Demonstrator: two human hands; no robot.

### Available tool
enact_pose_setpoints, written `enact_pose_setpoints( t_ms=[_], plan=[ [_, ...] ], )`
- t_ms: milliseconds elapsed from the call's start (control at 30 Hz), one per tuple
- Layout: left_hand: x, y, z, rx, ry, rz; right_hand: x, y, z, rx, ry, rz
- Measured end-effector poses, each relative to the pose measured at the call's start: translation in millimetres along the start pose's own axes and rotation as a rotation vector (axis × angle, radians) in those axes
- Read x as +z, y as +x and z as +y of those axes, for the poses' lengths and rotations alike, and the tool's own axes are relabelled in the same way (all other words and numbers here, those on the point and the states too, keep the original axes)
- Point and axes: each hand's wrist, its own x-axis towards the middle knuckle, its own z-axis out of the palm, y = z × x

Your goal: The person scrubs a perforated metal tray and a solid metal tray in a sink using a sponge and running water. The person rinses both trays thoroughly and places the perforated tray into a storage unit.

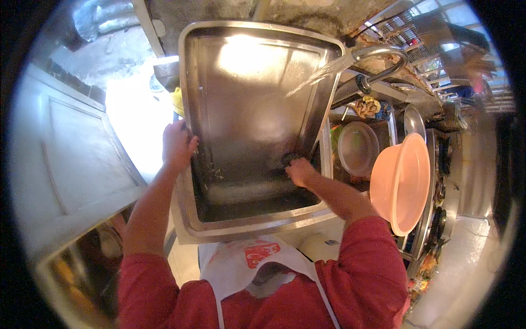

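Note:
A large, deep rectangular metal pan (246,103) stands tilted before me, its near end low and its far end raised. My left hand (178,144) grips its left rim. Inside the pan, my right hand (302,170) holds a dark scrubbing pad (290,158) against the lower right of the metal; fingers partly hide the pad. A curved metal faucet (398,57) at the upper right sends a stream of water (320,76) into the pan. Dark liquid and small bits of residue show at the pan's low end.
To the right, a peach-coloured plastic basin (384,181) stands on its side near my right arm. Behind it are a translucent round bowl (358,149) in a sink and a crumpled cloth (367,107). A yellow thing (176,100) touches the pan's left side. A pale panelled door (78,152) is farther left.

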Motion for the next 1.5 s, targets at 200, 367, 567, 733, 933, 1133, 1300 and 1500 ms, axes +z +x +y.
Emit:
enact_pose_setpoints(
  t_ms=[200,367,567,733,933,1133,1300,1500],
  plan=[
    [0,-2,-3,0.052,-0.02,0.06,-200,5,112,0.345,0.041,0.917],
    [-6,0,-2,0.093,-0.019,0.072,-287,74,48,0.459,0.348,1.246],
    [-13,1,1,0.07,-0.033,0.108,-329,129,-68,0.021,0.214,1.115],
    [-11,2,-1,0.037,-0.059,0.007,-220,111,-93,-0.259,-0.107,0.857],
    [-11,-3,0,0.056,-0.074,0.061,-132,17,-41,0.009,0.227,0.535],
    [-12,-5,1,0.046,-0.09,0.053,-269,-140,33,0.14,0.344,0.643],
    [-9,-5,-1,0.052,-0.062,0.053,-369,-152,52,0.268,0.186,0.845],
    [-7,-4,-4,0.048,-0.114,0.082,-310,-94,68,0.304,0.307,0.938]
  ],
)
